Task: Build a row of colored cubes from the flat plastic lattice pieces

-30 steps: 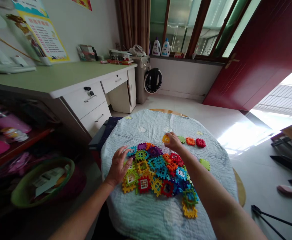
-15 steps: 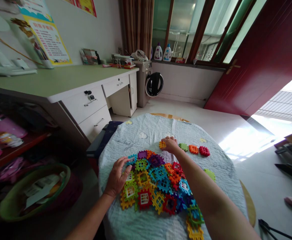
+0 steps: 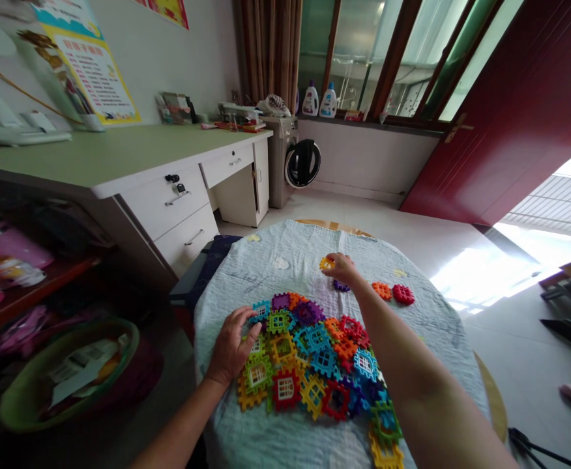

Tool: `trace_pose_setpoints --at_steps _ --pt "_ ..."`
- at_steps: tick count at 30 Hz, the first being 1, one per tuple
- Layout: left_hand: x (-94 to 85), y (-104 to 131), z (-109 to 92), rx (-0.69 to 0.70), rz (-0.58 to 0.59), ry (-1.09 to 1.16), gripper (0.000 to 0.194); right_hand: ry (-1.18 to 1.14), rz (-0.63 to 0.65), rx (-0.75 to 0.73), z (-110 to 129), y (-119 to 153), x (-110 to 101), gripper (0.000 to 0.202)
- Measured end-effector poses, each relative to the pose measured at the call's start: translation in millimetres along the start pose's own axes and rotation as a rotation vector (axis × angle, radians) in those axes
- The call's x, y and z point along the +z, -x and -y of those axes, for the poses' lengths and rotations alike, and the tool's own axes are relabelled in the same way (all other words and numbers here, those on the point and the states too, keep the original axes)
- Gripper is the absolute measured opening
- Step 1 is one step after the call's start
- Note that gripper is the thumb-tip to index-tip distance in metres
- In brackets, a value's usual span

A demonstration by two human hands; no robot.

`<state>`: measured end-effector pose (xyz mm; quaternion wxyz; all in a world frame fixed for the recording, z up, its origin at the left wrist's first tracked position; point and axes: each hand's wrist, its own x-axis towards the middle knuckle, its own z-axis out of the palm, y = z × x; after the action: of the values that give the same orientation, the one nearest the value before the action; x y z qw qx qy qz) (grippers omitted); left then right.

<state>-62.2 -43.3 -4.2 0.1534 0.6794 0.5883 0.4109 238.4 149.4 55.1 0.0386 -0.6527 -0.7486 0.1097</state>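
Partly hiding a purple tile (image 3: 341,286), the right hand (image 3: 343,266) pinches a yellow one (image 3: 326,264), left hand (image 3: 231,345) spread beside others (image 3: 324,359).

From the middle of our view, our left hand (image 3: 231,348) lies at 7 o'clock, back up, fingers loosely bent and pointing to 1 o'clock, the thumb spread well apart from them. Our left forearm (image 3: 180,417) slants up behind it, also toward 1 o'clock. Our right arm (image 3: 412,355), bare and nearly straight, reaches farther, rising from 5 o'clock and heading toward 11, while our right hand (image 3: 341,267), at 4 o'clock, curls toward 10 with its fingertips pinched.
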Motion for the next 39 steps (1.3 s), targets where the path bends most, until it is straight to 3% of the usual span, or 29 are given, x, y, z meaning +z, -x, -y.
trace_pose_setpoints --at_steps 4,12,21,26,30,31,35,39 --pt "0.7 0.6 1.4 0.013 -0.011 -0.015 0.031 0.005 0.002 -0.008 0.6 -3.0 -0.9 0.053" --pt "0.7 0.0 0.4 0.030 -0.031 -0.035 0.029 0.059 0.120 -0.068 13.2 5.4 26.9 0.047" --pt "2.1 -0.2 2.3 0.030 -0.015 -0.039 0.029 0.016 0.109 -0.086 14.9 2.2 26.4 0.048" --pt "1.5 -0.8 1.2 0.018 -0.012 -0.035 0.029 -0.102 -0.013 -0.061 1.7 10.2 11.6 0.064" --pt "0.9 -1.7 0.4 0.016 -0.015 -0.017 0.030 -0.221 -0.195 -0.003 -36.8 46.6 -1.9 0.056" --pt "0.8 -1.9 0.2 0.015 -0.014 -0.012 0.030 -0.325 -0.304 -0.004 -48.9 61.5 -1.8 0.052" --pt "0.3 -2.7 -0.5 0.016 0.009 0.006 0.031 -0.560 -0.480 0.072 -94.9 134.8 11.5 0.045" --pt "-0.5 -3.1 -0.4 0.035 0.046 0.010 0.032 -0.662 -0.606 0.317 -127.5 203.9 32.6 0.043"
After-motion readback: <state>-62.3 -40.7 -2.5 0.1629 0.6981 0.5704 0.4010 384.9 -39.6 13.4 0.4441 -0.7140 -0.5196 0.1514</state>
